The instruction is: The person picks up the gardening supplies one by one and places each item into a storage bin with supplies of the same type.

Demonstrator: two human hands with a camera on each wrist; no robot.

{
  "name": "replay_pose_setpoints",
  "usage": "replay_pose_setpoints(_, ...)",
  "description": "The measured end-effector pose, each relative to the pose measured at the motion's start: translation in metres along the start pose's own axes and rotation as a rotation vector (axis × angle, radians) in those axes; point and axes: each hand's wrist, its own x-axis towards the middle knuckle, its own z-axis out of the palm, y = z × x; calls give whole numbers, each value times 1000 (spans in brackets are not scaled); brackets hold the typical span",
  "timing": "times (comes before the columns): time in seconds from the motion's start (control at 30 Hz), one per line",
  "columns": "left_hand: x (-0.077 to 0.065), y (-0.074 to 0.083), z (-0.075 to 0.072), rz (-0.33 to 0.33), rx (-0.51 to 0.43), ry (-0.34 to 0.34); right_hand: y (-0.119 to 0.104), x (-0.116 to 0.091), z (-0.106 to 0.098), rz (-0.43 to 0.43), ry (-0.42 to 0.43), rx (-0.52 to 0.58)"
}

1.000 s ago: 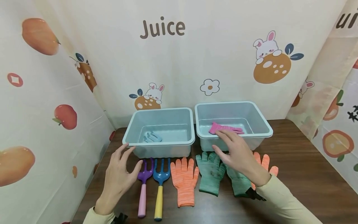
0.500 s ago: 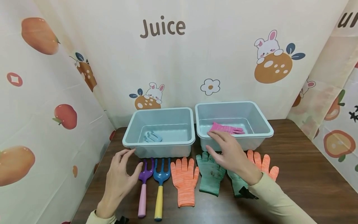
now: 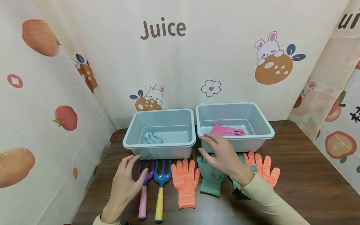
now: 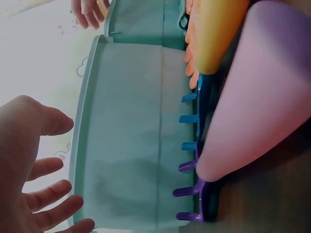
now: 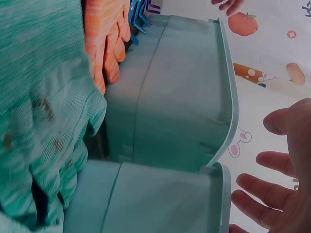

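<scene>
My left hand (image 3: 125, 184) is held above the table with fingers spread and slightly bent, holding nothing. Its thumb overlaps the tines of a purple hand fork (image 3: 142, 200) with a pink handle. Beside that lies a blue hand fork (image 3: 159, 203) with a yellow handle. My right hand (image 3: 223, 156), likewise holding nothing, hovers before the right bin (image 3: 247, 145), over a green glove (image 3: 211, 179). A second green glove (image 3: 235, 184) is mostly hidden under the right arm. Two orange gloves lie there, one mid-table (image 3: 185, 184) and another farther right (image 3: 262, 170).
The left bin (image 3: 160, 153) holds a small light-blue pronged piece (image 3: 153, 138). In the right bin lies a pink glove (image 3: 226, 130). Both bins stand side by side at the back of the brown table (image 3: 301, 162), against a printed curtain (image 3: 180, 62).
My right hand has drifted left, from over the second green glove toward the first, uncovering more of the right orange glove. The left hand has shifted slightly right and down. Bins, forks and gloves stay put.
</scene>
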Motion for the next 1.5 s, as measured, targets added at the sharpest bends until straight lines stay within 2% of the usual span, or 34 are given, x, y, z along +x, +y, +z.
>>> replay_pose_setpoints(0.33,-4,-1,0,-30,10,-76,-8,11,21,-15,16,17)
replay_pose_setpoints(0.6,-7,-1,-2,-80,54,-122,-12,20,34,-28,37,22)
replay_pose_setpoints(0.93,-9,-2,1,-155,57,-237,-11,21,43,-57,74,-3)
replay_pose_setpoints(1.2,-10,-3,1,-175,79,-262,-8,23,49,-74,104,-8)
replay_pose_setpoints(1.4,-11,-3,-1,-250,86,-353,-7,24,50,-71,101,-10)
replay_pose_setpoints(1.5,-13,-4,0,-270,85,-373,-7,23,50,-76,103,-13)
